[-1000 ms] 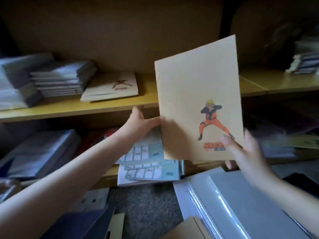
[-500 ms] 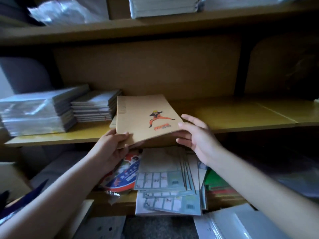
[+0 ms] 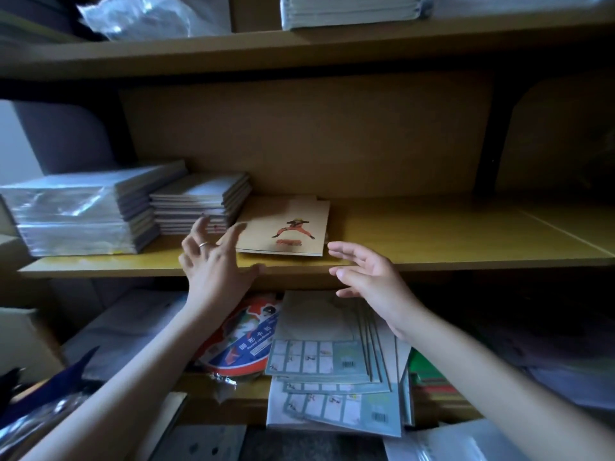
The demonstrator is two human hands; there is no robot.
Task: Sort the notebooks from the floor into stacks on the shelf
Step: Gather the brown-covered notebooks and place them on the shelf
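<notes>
Tan notebook (image 3: 286, 227) lies flat on the middle shelf (image 3: 432, 234), just right of a grey stack (image 3: 199, 201). Its long axis runs front-to-back, cartoon's feet toward the front edge. Left hand (image 3: 216, 264) and right hand (image 3: 369, 277) hover, fingers spread, gripping nothing.

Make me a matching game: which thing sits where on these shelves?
Things:
1. tan notebook with orange cartoon figure
2. plastic-wrapped grey notebook stack
3. round red-and-blue card pack
4. white paper stack

Places:
A. top shelf
B. lower shelf
C. middle shelf, far left
D. middle shelf, nearer its middle

Pairs: 1-D, 2-C, 3-B, 4-A
</notes>
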